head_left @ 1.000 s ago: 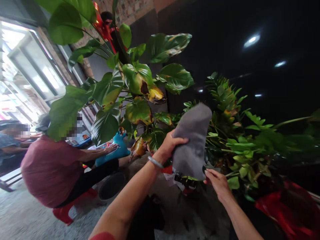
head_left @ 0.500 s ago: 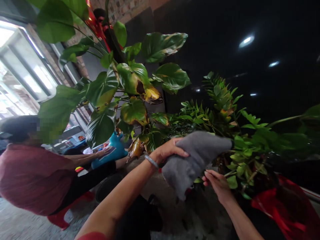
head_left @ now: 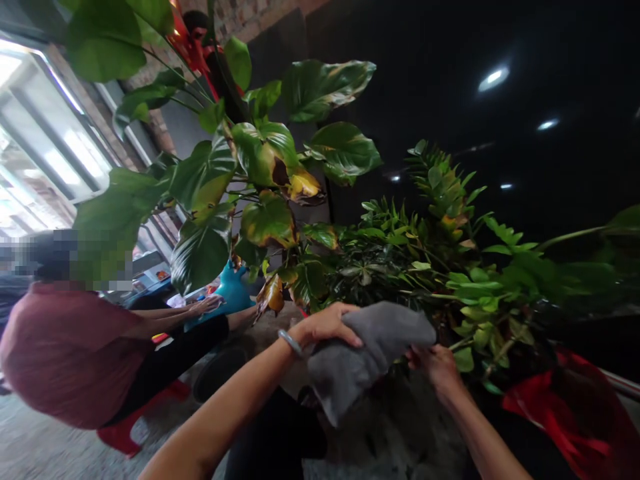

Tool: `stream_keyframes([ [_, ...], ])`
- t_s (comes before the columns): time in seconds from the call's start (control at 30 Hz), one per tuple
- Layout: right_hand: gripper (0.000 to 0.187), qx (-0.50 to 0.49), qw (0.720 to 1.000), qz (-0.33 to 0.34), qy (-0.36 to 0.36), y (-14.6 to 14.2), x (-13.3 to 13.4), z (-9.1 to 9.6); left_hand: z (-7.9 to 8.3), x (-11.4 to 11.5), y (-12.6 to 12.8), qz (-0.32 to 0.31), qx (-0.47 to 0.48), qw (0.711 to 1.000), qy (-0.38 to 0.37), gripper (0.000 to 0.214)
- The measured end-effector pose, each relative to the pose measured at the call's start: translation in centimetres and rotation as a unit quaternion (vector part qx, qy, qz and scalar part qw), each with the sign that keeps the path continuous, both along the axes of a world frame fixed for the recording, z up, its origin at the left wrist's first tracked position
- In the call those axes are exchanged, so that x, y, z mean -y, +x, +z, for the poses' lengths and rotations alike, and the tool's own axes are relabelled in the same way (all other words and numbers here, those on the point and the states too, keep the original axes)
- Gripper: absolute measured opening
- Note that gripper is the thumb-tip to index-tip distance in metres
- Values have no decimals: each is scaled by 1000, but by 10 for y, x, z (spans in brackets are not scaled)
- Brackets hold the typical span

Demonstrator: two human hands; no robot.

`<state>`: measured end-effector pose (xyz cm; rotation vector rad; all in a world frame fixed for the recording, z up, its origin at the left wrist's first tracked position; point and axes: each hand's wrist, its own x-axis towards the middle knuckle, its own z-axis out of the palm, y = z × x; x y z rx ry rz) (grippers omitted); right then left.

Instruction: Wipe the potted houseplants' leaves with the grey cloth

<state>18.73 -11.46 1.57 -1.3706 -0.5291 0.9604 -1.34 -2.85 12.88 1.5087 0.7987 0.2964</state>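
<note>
**Holding a soft gray cloth [head_left: 373, 343] with the left hand [head_left: 327, 325]**

Held up in the air, bunched and a bit droopy, with one corner of the cloth pointing down. Gripped firmly at its left end by the left hand, with the thumb in front. At the cloth's right end, curled up close with the right hand [head_left: 439, 365]. Too dark and blurry there to tell: pinching the edge, or only touching it.

Seemingly busy handling the cloth with both hands, maybe working at its right end. For a next move, probably in need of a tight left hold and a careful right pinch, away from the leaves.

Just left of the cloth, a pale bracelet [head_left: 290, 342] around the wrist. Close by on the right of the cloth, bushy green plants [head_left: 480, 317]. Lower and farther right, something red [head_left: 540, 400]. Up and left of the cloth, a tall plant [head_left: 267, 220] with some yellow and brown spots. Far left of the cloth, a person [head_left: 75, 360] in a dull red top, sitting on a red stool [head_left: 117, 433] and reaching toward a blue thing [head_left: 234, 293].
</note>
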Motion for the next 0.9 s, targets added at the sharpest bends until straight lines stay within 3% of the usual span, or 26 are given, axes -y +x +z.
stream_keyframes([
  [0.1, 30, 1, 1000, -6, 4, -3, -3, -1, 32, -13, 11, 84, 154, 984, 29, 40],
  [0.17, 31, 6, 1000, -12, 5, -4, -5, -3, 33, -19, 25, 165, 254, 953, 22, 44],
  [0.23, 32, 12, 1000, -17, 7, -3, -6, -6, 15, -19, 36, 214, 270, 939, 2, 46],
  [0.27, 32, 15, 1000, -18, 8, -3, -6, -8, 1, -17, 38, 216, 240, 946, -2, 45],
  [0.37, 27, 22, 1000, -14, 8, 1, -4, -12, -36, -5, 31, 125, 65, 989, 36, 35],
  [0.43, 24, 23, 1000, -11, 7, 2, -2, -13, -41, 1, 21, 45, -16, 997, 56, 32],
  [0.53, 24, 14, 1000, -16, 8, 2, -3, -13, -12, -3, 15, 29, 22, 999, 40, 37],
  [0.63, 26, 2, 999, -32, 6, -1, -6, -12, 22, -13, 32, 118, 177, 976, 42, 45],
  [0.7, 24, 0, 999, -40, 4, -2, -8, -12, 26, -18, 49, 180, 254, 950, 30, 48],
  [0.8, 22, 1, 999, -40, 7, -2, -9, -13, 1, -16, 64, 229, 216, 949, -1, 43],
  [0.9, 24, 1, 1000, -29, 7, 0, -6, -13, -30, -3, 51, 177, 66, 982, -14, 33],
])
